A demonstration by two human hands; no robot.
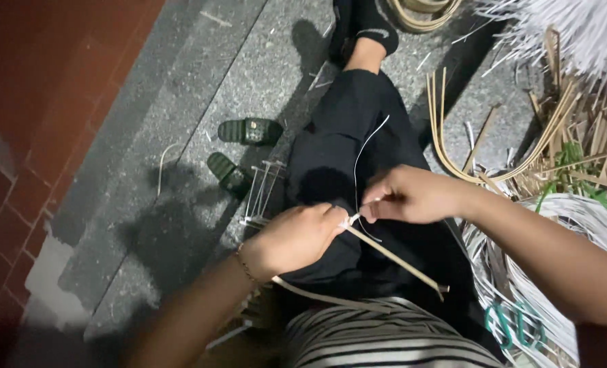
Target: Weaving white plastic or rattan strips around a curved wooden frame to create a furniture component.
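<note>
My left hand [297, 235] is closed around the end of a thin pale cane strip [395, 260] that slants down to the right over my lap in black trousers. My right hand [409, 195] pinches a fine white thread [362, 153], which loops up from the point where the two hands meet at the strip's tip. A small frame of thin pale sticks [262, 191] pokes out behind my left hand. Another pale strip [324, 298] curves below my left wrist.
A pair of dark green sandals [239, 153] lies on the grey stone floor to the left. Bent cane strips and splints [494, 163] are piled at right, with white strands [576, 27] at the top right and a coil of pale strips [556, 225] beside my right arm.
</note>
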